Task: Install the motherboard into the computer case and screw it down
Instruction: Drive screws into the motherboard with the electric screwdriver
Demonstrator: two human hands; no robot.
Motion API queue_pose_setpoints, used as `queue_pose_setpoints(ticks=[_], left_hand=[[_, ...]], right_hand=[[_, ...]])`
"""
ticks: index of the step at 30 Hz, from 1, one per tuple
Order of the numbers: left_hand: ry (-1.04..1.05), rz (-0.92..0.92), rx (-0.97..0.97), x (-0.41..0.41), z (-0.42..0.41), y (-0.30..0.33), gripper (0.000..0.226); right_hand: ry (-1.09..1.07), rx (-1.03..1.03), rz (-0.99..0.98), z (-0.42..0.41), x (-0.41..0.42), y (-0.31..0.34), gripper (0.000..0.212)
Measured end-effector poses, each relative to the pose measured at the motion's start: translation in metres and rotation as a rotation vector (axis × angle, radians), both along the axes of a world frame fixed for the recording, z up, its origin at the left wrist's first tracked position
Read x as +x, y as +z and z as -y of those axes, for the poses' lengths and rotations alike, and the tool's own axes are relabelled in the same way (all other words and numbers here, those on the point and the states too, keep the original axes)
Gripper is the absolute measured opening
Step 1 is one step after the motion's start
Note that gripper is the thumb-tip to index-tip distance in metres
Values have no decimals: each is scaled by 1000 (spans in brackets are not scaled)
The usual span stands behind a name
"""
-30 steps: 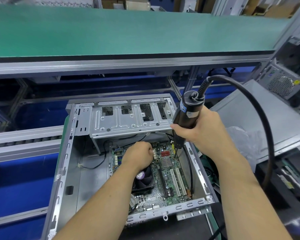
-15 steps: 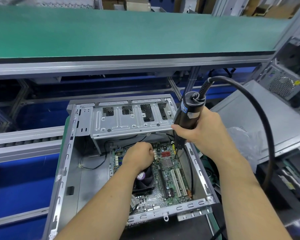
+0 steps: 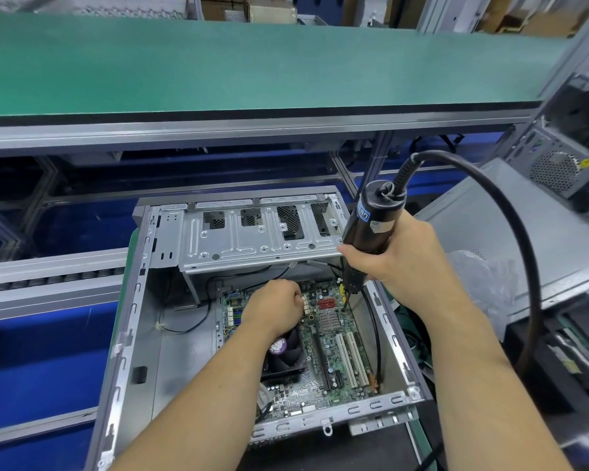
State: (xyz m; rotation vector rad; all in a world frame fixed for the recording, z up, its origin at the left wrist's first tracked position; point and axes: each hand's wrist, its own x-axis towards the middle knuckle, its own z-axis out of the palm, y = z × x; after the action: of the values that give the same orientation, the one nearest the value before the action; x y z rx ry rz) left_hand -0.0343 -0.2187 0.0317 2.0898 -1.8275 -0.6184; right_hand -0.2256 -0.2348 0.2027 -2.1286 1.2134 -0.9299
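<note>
An open grey computer case [image 3: 133, 321] lies on its side in front of me. The green motherboard [image 3: 334, 355] sits inside it at the right, with a black fan [image 3: 286, 351] and white slots. My right hand [image 3: 405, 256] grips a black electric screwdriver [image 3: 368, 229]; its bit points down onto the board's far right edge, beside a red connector. My left hand [image 3: 272, 307] is curled into a fist and rests on the board above the fan. What its fingers hold is hidden.
The screwdriver's thick black cable [image 3: 510, 232] loops to the right. A grey case panel [image 3: 510, 232] with a plastic bag [image 3: 480, 277] lies at the right. Another case [image 3: 565, 158] stands at far right. A green conveyor belt [image 3: 252, 62] runs across behind.
The screwdriver and my right hand shifted very slightly to the right. My left hand stayed on the board.
</note>
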Motion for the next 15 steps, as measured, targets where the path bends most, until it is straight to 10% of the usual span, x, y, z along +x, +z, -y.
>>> queue_pose_setpoints(ticks=[15], left_hand=[[-1,-3,-4,0,-1,1,22]], right_hand=[[-50,19,-12,0,-3,-1,36]])
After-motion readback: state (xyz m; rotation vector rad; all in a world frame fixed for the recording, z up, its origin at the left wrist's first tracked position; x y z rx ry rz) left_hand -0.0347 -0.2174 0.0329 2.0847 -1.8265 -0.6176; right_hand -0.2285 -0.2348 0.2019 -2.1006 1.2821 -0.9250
